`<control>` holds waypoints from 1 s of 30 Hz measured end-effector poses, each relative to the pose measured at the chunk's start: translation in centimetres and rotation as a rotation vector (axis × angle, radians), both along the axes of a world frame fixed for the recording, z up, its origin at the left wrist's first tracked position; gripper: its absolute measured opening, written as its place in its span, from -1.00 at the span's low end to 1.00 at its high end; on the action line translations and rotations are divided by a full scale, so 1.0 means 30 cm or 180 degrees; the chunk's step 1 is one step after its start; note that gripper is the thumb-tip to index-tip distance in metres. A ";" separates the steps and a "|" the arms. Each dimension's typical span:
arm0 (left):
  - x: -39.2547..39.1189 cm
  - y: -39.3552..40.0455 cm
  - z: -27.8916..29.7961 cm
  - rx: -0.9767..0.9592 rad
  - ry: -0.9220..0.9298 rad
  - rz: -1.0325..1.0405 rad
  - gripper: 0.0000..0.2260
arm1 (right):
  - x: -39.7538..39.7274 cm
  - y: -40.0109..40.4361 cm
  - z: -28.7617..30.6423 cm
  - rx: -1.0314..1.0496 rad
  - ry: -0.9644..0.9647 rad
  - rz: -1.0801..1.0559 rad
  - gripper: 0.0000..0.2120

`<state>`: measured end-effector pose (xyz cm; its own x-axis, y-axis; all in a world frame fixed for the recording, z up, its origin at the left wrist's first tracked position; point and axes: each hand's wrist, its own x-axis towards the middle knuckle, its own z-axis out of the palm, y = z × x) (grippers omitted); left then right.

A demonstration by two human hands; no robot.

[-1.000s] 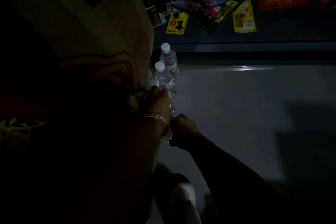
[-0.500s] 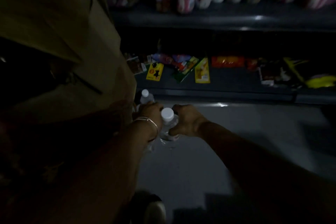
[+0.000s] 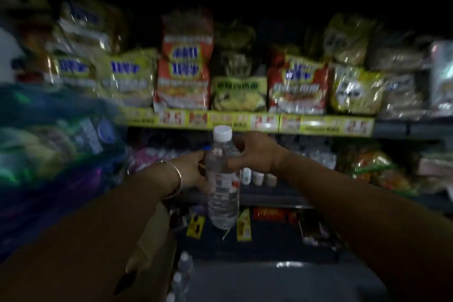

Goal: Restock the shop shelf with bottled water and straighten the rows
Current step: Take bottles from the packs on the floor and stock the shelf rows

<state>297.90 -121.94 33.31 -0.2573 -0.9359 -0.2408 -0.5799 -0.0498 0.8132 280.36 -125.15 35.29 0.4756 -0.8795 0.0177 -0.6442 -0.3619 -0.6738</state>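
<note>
At the centre of the frame a clear bottle [image 3: 223, 179] with a white cap stands upright in mid-air, held between both hands. The right hand [image 3: 255, 154] curls its fingers round the bottle's upper part from the right; the left hand [image 3: 193, 171], with a bangle [image 3: 177, 179] at the wrist, grips it from the left. Behind, a shelf [image 3: 245, 121] with yellow price strips carries blurred noodle packs [image 3: 183, 81]. At lower centre more bottles [image 3: 182, 274] stand on the floor beside a carton [image 3: 154, 240].

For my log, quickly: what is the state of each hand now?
Left hand: fingers grip the water bottle.
Right hand: fingers grip the same bottle.
</note>
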 end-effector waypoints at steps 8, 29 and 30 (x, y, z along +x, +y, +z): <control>0.051 -0.088 0.665 -0.0787 0.0592 0.0003 -0.64 | 0.046 -0.078 0.690 -0.0548 -0.0736 -0.0411 -0.73; 0.201 -0.607 1.507 -0.2444 0.0644 0.0373 -0.57 | 0.312 -0.492 1.678 -0.1860 -0.1466 -0.1368 -0.59; 0.194 -0.638 1.504 -0.2428 0.0613 0.0433 -0.55 | 0.320 -0.519 1.685 -0.1886 -0.1452 -0.1444 -0.57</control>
<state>303.71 -141.06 78.43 -0.1009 -0.8507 0.5158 -0.4545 0.5006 0.7368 289.95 -140.73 85.82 -0.0830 -0.7680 0.6351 -0.5243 -0.5083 -0.6832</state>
